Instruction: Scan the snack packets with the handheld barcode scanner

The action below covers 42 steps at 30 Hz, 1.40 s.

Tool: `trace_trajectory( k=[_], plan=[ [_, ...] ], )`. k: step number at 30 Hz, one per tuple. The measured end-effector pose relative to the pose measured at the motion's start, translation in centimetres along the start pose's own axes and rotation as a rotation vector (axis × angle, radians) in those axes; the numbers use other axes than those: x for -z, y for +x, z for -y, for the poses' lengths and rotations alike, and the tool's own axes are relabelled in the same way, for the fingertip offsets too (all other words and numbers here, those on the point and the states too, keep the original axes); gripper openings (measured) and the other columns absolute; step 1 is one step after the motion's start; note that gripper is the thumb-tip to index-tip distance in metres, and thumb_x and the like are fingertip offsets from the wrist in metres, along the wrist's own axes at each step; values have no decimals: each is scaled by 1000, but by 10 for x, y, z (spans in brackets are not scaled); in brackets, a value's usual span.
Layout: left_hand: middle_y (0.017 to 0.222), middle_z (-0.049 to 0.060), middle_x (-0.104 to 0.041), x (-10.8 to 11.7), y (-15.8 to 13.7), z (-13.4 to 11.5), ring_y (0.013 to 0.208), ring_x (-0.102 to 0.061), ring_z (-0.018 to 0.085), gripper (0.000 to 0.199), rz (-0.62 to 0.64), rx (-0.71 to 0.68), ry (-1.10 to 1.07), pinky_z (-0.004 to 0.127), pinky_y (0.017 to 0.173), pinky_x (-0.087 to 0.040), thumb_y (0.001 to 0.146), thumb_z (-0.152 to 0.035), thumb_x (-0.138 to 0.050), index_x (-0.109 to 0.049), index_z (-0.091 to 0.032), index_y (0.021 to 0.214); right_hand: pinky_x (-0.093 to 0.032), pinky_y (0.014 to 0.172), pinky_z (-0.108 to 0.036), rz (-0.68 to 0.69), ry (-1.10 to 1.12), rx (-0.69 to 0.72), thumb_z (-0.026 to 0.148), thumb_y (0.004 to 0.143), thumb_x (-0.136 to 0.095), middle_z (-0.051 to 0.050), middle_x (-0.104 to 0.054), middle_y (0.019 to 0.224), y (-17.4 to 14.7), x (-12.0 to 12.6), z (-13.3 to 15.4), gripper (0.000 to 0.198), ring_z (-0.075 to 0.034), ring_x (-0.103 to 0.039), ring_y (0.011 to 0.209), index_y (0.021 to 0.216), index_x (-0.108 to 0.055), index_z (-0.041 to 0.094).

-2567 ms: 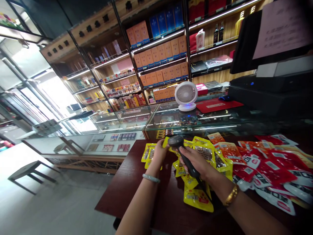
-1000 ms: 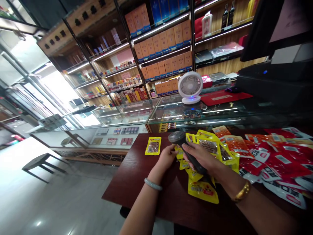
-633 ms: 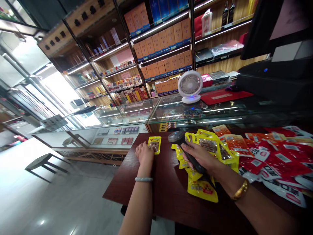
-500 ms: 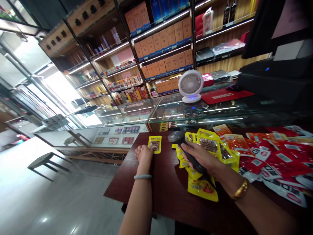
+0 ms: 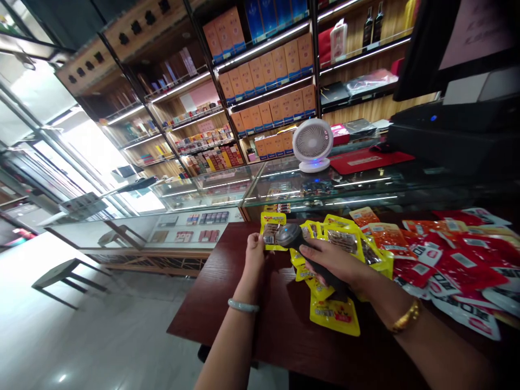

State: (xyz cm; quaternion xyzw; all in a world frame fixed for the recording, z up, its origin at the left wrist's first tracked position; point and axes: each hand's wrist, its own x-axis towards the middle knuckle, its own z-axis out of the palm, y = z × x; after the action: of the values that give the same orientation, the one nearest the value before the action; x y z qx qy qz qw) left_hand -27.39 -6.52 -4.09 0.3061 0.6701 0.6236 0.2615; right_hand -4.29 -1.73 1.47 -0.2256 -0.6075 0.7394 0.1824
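Observation:
My left hand [image 5: 254, 254] pinches the left edge of a yellow snack packet [image 5: 273, 228], held up off the table with its clear window and barcode toward me. In my right hand [image 5: 331, 260] is a black handheld barcode scanner [image 5: 291, 236], gripped round its handle. The scanner's head is close to the packet's right side and covers part of it. Beneath and beyond my right hand lies a heap of yellow snack packets [image 5: 335, 314], partly hidden by that hand and the scanner.
Red and white packets [image 5: 463, 262] and orange packets [image 5: 388, 239] are piled on the right of the dark wooden table [image 5: 227, 292]. Behind it runs a glass display counter [image 5: 254, 197] with a white fan [image 5: 312, 143] on it. A stool [image 5: 60, 273] stands on the floor at left.
The yellow packet has been lifted off the table and brought right by my left hand, up to the scanner. My left fingers have closed on its edge. The right hand keeps its grip.

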Motion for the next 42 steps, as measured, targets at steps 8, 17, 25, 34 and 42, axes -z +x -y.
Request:
trace_trajectory(
  k=[8,17,25,34,42],
  plan=[
    [62,-5,-56,-16,-7,2,43,-54,11,39,101,44,-72,18,39,-29,77,-50,-57,-43,-22,100,-37,32,-18,-2,-41,-57,60,85,-60,4,-56,61,-4,7,0,39,-7,-46,35,100,-61,23],
    [76,2,-65,-31,-28,-1,48,-55,8,58,536,108,-232,20,46,-39,66,-51,-77,-55,-18,109,-37,33,-18,11,61,-30,56,86,-61,4,-57,61,-8,19,5,35,-7,-48,36,94,-57,22],
    [73,5,-67,-21,-9,14,66,-58,14,35,277,-161,249,24,63,-44,78,-49,-65,-70,-15,80,-39,33,-16,-11,36,-10,58,86,-61,5,-56,59,-7,26,8,38,-6,-49,35,97,-56,22],
    [70,4,-66,-25,-9,11,66,-59,15,49,274,-227,480,23,58,-40,87,-58,-45,-70,-15,83,-39,32,-17,-81,13,45,59,86,-60,5,-56,59,-23,46,27,39,-6,-47,35,84,-50,22],
    [58,4,-62,-63,0,-23,50,-51,13,44,315,-161,746,24,49,-30,78,-57,-59,-63,-16,62,-41,34,-17,-93,-16,84,59,87,-59,5,-57,60,-33,78,24,39,-6,-48,35,83,-49,21]
  ],
)
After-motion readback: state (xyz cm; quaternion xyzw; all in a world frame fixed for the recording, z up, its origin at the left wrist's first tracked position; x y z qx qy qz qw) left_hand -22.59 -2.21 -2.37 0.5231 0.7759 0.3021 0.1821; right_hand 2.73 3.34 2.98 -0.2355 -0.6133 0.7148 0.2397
